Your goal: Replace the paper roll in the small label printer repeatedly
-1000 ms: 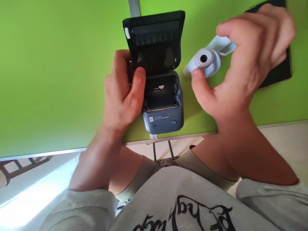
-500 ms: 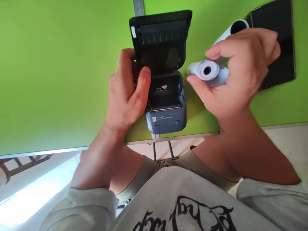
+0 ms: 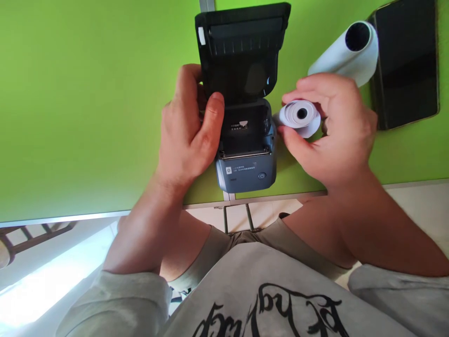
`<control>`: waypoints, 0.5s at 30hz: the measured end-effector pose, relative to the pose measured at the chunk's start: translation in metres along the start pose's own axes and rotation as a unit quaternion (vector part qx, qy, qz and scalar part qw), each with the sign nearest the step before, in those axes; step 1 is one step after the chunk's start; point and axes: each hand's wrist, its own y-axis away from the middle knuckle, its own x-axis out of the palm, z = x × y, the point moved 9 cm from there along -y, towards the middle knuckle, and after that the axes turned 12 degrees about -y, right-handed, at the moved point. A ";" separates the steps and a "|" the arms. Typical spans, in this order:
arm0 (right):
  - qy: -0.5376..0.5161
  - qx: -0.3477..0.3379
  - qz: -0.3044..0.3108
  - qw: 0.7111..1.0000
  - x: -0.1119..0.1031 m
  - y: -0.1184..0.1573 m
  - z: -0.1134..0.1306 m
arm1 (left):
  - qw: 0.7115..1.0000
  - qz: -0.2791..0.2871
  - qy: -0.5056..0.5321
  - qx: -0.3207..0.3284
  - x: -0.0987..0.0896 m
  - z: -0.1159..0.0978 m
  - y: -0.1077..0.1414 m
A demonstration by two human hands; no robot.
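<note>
Shirt and shorts: nearest my camera I see a grey shirt [image 3: 245, 281] with black lettering, then olive shorts [image 3: 206, 248] beyond its hem.
Surface: I have a green surface [image 3: 87, 107] ahead, with a pale metal strip [image 3: 207, 5] running back across it.
Printer: I find the blue-grey printer [image 3: 243, 181] close to the front edge, over the strip, its round power button [image 3: 262, 176] on the side toward the wearer.
Left hand: I see the left hand [image 3: 191, 135] grasping the printer's left side, thumb along the rim, the other fingers partly hidden behind.
Right hand: I see the right hand [image 3: 340, 128] at the printer's right, grasping the small paper roll between thumb and fingers.
Small paper roll: I place the small paper roll [image 3: 292, 117] just beside the printer, outside its bay, dark core facing me; I cannot tell whether it touches the casing.
Bay: I look into a dark open bay [image 3: 242, 140] with a small printed label inside.
Lid: I see the black lid [image 3: 242, 51] swung up and back, a white tab [image 3: 201, 35] at its left.
Large paper roll: I note a thicker white roll [image 3: 338, 58] lying beyond the right hand, its wide core dark.
Dark tablet: I make out a dark tablet [image 3: 407, 65] at far right, near that roll's open end.
</note>
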 end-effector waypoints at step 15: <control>-0.082 -0.020 -0.064 0.994 -0.013 -0.007 -0.003 | 1.000 0.007 -0.003 0.008 -0.001 0.000 0.000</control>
